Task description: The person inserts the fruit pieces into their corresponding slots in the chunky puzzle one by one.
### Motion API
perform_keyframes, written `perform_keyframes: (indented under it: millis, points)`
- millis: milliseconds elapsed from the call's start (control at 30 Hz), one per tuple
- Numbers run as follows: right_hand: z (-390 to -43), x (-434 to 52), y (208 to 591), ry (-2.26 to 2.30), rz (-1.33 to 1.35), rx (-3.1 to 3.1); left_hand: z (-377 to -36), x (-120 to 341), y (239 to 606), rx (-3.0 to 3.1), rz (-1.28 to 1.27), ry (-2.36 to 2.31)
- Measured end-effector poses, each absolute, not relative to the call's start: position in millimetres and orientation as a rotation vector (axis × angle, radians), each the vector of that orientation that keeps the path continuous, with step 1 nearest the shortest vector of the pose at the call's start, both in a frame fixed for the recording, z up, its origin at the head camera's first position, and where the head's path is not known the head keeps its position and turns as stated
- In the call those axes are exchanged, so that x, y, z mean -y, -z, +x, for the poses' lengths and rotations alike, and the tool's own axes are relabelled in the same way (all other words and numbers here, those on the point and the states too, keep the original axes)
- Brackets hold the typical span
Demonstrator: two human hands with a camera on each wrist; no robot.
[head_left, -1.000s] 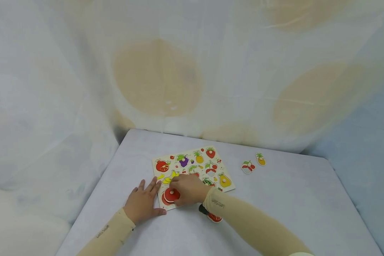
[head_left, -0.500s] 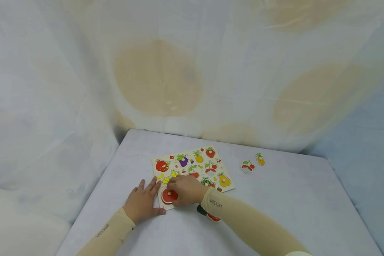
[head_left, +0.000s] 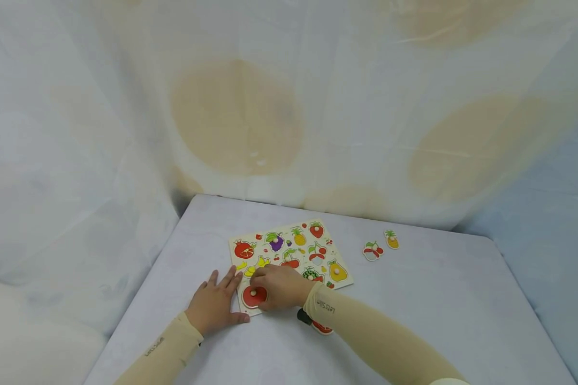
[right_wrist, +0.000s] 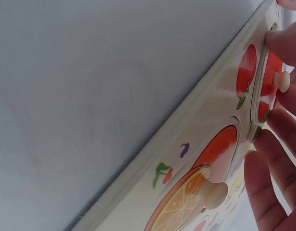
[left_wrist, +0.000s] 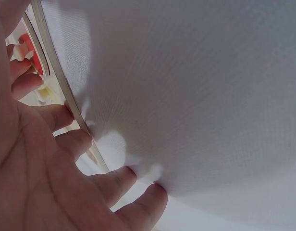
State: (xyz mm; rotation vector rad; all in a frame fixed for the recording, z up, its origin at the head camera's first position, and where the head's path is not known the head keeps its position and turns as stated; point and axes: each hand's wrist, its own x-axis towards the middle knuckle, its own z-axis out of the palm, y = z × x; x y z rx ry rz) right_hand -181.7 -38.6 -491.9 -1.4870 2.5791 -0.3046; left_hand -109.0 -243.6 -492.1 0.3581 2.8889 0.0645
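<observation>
A fruit puzzle board (head_left: 289, 251) lies on the white-covered table (head_left: 414, 299). My right hand (head_left: 280, 286) pinches a round red apple piece (head_left: 253, 295) by its edges at the board's near left corner. In the right wrist view the red apple piece (right_wrist: 272, 79) sits slightly tilted over its red recess (right_wrist: 246, 68), with fingers (right_wrist: 284, 44) on both sides of it. My left hand (head_left: 215, 306) lies flat on the table, its straight fingers (left_wrist: 73, 142) against the board edge (left_wrist: 56, 72).
A cherry piece (head_left: 373, 250) and a pineapple piece (head_left: 392, 240) lie loose to the right of the board. A red and green piece (head_left: 321, 326) lies partly under my right forearm. An orange-red fruit piece (right_wrist: 196, 197) with a peg sits in the board. Cloth hangs behind the table.
The red apple piece has moved a little left and down over its recess with my right hand. The left hand has stayed put.
</observation>
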Motion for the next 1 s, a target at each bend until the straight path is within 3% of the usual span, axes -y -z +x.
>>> perform_keyframes:
  millis: [1000]
  points:
    - [-185.6,34.8,496.7,0.384,-1.463,-2.518,-107.9,241.9,494.8,-2.902,0.365,-0.056]
